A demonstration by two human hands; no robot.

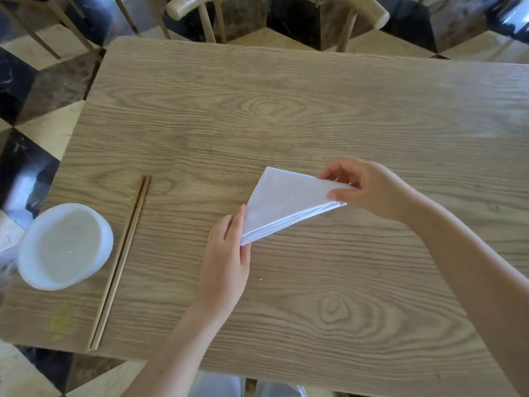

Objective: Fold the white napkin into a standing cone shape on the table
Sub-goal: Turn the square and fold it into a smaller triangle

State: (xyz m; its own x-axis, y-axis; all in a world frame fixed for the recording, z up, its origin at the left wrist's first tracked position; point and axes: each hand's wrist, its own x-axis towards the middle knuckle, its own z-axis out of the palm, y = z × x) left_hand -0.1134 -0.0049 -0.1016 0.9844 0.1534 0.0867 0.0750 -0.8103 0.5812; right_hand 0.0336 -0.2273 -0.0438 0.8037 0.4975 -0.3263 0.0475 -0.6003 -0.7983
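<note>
Soft daylight, slight blur, wide-angle warp

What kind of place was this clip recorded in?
Probably a restaurant or dining room: a wooden table with a white bowl and chopsticks, a white napkin being folded, a wooden chair opposite, and a patterned marble floor.

Napkin (282, 200) white cloth; table (315, 110) matt grained wood; bowl (64, 246) glossy white.

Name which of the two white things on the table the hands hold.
The folded white napkin, a triangle near the middle; the white bowl stands untouched at the left, beside the chopsticks.
</note>
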